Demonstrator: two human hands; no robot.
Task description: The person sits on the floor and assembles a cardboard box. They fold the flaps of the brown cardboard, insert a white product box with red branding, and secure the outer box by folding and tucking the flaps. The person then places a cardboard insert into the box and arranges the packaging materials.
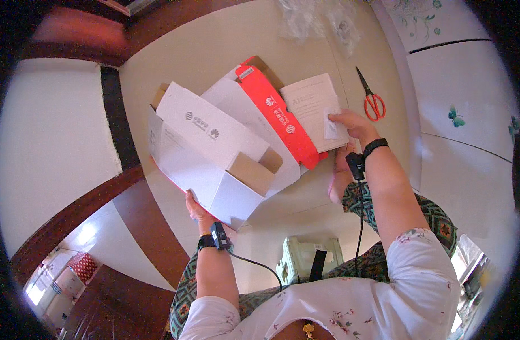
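My left hand point(199, 210) grips the near edge of an unfolded white cardboard box point(209, 144) with a red underside edge. The box is tilted, and its end flaps stand out, showing brown card inside. Beneath and beside it lies another white cardboard piece point(270, 144) with a red side panel point(277, 110) bearing logos and writing. My right hand point(353, 123) holds a thin printed booklet point(308, 100), with the thumb pressing a small white slip point(330, 127) onto its cover. The fingers under the booklet are hidden.
Scissors with red handles point(373, 107) lie on the tiled floor point(192, 51), right of the booklet. Crumpled clear plastic point(315, 21) is at the far side. A pale green stool point(294, 255) is under me. A white cabinet point(455, 97) borders the right, a dark wooden frame point(128, 187) the left.
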